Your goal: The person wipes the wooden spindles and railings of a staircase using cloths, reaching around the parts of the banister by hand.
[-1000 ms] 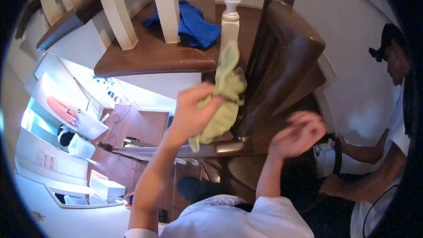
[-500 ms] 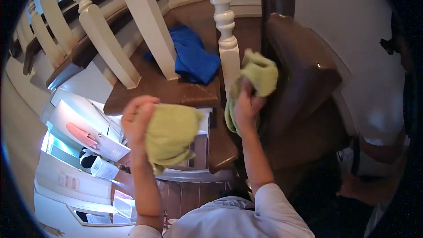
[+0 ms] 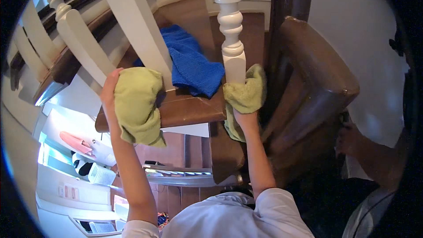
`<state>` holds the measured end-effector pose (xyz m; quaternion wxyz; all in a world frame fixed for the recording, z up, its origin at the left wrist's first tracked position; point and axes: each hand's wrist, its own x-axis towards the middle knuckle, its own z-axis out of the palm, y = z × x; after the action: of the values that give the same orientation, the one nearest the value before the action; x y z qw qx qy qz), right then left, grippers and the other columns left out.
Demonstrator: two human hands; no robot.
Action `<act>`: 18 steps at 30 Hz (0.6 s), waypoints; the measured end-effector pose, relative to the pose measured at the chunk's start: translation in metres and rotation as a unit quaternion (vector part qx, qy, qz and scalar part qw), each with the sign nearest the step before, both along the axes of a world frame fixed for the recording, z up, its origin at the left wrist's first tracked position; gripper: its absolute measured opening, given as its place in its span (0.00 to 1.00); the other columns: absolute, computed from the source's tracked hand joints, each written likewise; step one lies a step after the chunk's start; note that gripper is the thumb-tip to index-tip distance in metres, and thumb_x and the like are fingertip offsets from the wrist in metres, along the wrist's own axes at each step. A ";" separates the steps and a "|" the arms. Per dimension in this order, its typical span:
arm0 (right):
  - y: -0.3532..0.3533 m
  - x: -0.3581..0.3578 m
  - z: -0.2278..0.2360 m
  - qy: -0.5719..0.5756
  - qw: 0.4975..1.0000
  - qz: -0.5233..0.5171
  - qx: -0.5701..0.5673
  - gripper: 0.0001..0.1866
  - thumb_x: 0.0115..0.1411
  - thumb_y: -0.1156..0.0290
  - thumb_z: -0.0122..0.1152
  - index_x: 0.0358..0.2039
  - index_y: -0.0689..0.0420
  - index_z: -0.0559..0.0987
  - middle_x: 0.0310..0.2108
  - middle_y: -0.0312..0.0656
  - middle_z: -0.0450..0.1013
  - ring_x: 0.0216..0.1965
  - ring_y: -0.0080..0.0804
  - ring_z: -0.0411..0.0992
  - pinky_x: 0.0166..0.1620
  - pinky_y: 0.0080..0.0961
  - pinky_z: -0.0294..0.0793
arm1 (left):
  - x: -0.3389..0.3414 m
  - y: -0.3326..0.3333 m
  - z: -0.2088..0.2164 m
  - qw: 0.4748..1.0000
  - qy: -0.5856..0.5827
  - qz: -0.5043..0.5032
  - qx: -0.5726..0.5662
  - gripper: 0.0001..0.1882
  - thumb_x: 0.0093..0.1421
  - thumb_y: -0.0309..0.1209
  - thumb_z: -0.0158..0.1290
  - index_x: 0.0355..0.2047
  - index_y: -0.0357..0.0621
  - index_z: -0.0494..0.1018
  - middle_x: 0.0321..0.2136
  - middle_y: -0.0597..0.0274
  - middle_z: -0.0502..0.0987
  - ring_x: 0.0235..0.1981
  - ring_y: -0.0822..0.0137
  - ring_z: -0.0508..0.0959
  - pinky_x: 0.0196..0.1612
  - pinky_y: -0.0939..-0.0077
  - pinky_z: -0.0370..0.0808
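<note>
While the right hand is at the foot of a white post, a green cloth hides its fingers, so their grip cannot be told. The left hand grasps another green cloth, hanging before the edge of a brown step. Beyond, a blue cloth lies on that step; farther off, down below, sits a white basket.

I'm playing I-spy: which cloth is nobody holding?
The blue cloth, lying on the brown step. The left hand and right hand each hold a green cloth.
</note>
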<state>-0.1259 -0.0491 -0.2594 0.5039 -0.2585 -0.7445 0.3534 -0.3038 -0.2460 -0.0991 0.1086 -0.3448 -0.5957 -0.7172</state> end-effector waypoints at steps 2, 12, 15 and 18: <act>-0.002 0.005 -0.003 -0.008 1.000 -0.013 -0.017 0.25 0.53 0.64 0.59 0.50 0.59 0.67 0.48 0.49 0.67 0.51 0.42 0.63 0.54 0.32 0.61 | 0.014 0.003 0.006 0.988 -0.123 -0.084 0.033 0.16 0.61 0.37 0.43 0.35 0.36 0.73 0.32 0.60 0.74 0.33 0.70 0.73 0.40 0.80 0.69; 0.016 -0.007 0.059 0.081 0.954 -0.147 0.248 0.19 0.51 0.74 0.62 0.45 0.61 0.72 0.44 0.41 0.70 0.44 0.32 0.70 0.48 0.26 0.68 | 0.017 0.002 0.012 0.979 -0.181 -0.091 0.032 0.17 0.59 0.40 0.45 0.34 0.37 0.73 0.29 0.61 0.74 0.31 0.72 0.74 0.37 0.81 0.70; 0.018 -0.015 0.128 0.106 0.982 -0.023 0.157 0.21 0.49 0.73 0.65 0.45 0.61 0.72 0.43 0.40 0.71 0.43 0.29 0.70 0.46 0.26 0.69 | 0.002 -0.004 0.008 0.979 -0.167 -0.115 0.017 0.16 0.61 0.38 0.43 0.37 0.37 0.71 0.32 0.59 0.74 0.34 0.70 0.75 0.41 0.78 0.70; 0.024 -0.018 0.117 0.145 0.983 0.105 0.032 0.24 0.49 0.72 0.66 0.46 0.60 0.70 0.43 0.39 0.71 0.43 0.28 0.70 0.45 0.27 0.70 | -0.003 -0.005 0.006 0.978 -0.166 -0.123 0.007 0.15 0.62 0.37 0.41 0.40 0.38 0.70 0.35 0.58 0.74 0.37 0.68 0.75 0.43 0.76 0.71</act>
<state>-0.1437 -0.0256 -0.1421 0.5744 -0.1085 -0.6976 0.4143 -0.3068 -0.2514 -0.0931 -0.0781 -0.2907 -0.5532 -0.7767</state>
